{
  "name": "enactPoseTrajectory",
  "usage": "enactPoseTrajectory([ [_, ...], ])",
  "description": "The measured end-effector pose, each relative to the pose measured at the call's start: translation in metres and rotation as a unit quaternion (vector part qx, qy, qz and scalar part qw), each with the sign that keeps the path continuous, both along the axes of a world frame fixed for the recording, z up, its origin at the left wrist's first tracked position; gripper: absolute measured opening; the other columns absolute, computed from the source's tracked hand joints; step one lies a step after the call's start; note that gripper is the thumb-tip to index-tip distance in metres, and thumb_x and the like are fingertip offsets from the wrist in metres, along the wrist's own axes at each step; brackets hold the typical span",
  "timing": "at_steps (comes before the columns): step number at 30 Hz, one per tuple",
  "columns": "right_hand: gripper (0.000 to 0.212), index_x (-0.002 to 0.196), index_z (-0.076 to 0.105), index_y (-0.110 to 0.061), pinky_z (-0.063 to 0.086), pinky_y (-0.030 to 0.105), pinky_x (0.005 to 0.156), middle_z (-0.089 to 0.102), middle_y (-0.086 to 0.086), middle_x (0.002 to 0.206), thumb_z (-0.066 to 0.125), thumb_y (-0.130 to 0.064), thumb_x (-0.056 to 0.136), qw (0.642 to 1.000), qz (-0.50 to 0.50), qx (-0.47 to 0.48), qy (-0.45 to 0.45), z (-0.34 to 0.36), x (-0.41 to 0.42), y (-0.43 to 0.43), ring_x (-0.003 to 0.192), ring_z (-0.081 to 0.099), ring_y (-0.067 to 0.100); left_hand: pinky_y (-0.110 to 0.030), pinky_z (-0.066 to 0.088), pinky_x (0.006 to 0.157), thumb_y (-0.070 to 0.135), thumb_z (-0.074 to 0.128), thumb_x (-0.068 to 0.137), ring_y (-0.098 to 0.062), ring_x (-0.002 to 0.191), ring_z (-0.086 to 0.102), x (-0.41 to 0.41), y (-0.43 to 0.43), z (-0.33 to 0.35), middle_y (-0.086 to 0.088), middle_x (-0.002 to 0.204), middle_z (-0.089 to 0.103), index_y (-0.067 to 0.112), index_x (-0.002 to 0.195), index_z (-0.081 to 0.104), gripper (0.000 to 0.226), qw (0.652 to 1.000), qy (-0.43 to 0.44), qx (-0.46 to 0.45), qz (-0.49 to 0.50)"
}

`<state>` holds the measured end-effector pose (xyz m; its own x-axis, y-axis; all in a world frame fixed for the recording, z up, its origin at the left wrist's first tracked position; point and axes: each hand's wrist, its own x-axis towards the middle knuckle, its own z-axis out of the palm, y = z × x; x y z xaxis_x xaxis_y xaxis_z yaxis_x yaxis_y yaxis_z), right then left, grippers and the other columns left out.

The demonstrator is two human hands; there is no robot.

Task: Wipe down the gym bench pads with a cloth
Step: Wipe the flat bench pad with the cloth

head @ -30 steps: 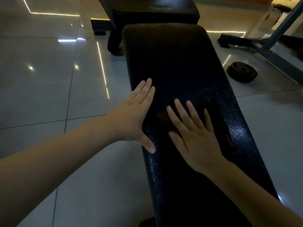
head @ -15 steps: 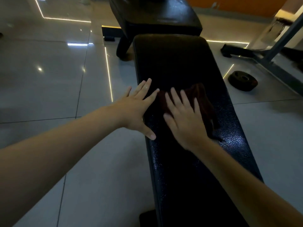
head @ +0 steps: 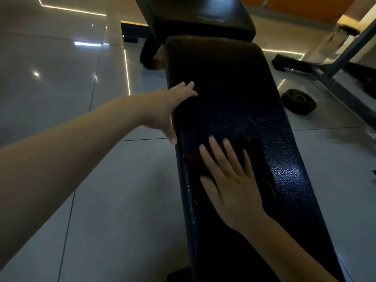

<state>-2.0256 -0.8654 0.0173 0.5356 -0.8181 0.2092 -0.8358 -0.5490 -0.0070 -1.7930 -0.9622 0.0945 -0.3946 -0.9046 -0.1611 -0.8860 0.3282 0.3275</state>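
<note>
Right hand [head: 234, 180] is pressing flat, fingers straight, on the dark cloth [head: 195, 161] lying beneath it on the bench pad [head: 223, 82]. Left hand [head: 168, 106] is resting released on the pad's edge, beyond the cloth.

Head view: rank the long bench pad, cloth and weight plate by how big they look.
1. long bench pad
2. cloth, partly under the right hand
3. weight plate; farther off, so unsure

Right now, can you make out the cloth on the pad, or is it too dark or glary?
Head view: dim overall; the dark cloth under the right hand barely separates from the black bench pad. Same view: glare speckles the pad's textured right side, and light strips reflect brightly off the floor tiles.
</note>
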Motion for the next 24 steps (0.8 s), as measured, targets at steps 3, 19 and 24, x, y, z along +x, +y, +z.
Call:
enactPoseTrajectory([
  [3, 0.06, 0.154, 0.014, -0.027, 0.006, 0.049, 0.118, 0.012, -0.001, 0.162, 0.012, -0.049, 0.098, 0.998, -0.062, -0.019, -0.018, 0.017, 0.04, -0.06, 0.149, 0.007, 0.022, -0.054, -0.006, 0.118, 0.031, 0.089, 0.06, -0.017, 0.148, -0.01, -0.005, -0.009, 0.004, 0.003, 0.162, -0.009, 0.026, 0.154, 0.005, 0.126, 0.997, -0.059, -0.038, 0.017],
  [19, 0.061, 0.155, 0.008, -0.022, 0.003, 0.045, 0.12, 0.003, -0.002, 0.163, 0.013, -0.048, 0.101, 1.0, 0.01, 0.02, 0.016, 0.008, 0.009, -0.005, 0.15, -0.001, 0.019, -0.049, 0.002, 0.121, 0.046, 0.086, 0.058, -0.02, 0.148, -0.012, -0.006, -0.001, 0.021, 0.001, 0.161, -0.015, 0.024, 0.154, -0.007, 0.135, 0.995, -0.089, 0.01, 0.043],
  [24, 0.059, 0.154, 0.02, -0.019, 0.023, 0.051, 0.109, 0.018, 0.002, 0.161, 0.016, -0.048, 0.102, 0.995, 0.069, 0.013, 0.071, -0.018, -0.038, 0.064, 0.148, 0.017, 0.024, -0.048, 0.0, 0.12, 0.049, 0.085, 0.059, -0.021, 0.146, -0.019, -0.005, 0.002, 0.011, -0.001, 0.159, -0.024, 0.023, 0.152, -0.014, 0.138, 0.994, -0.104, 0.011, 0.019],
])
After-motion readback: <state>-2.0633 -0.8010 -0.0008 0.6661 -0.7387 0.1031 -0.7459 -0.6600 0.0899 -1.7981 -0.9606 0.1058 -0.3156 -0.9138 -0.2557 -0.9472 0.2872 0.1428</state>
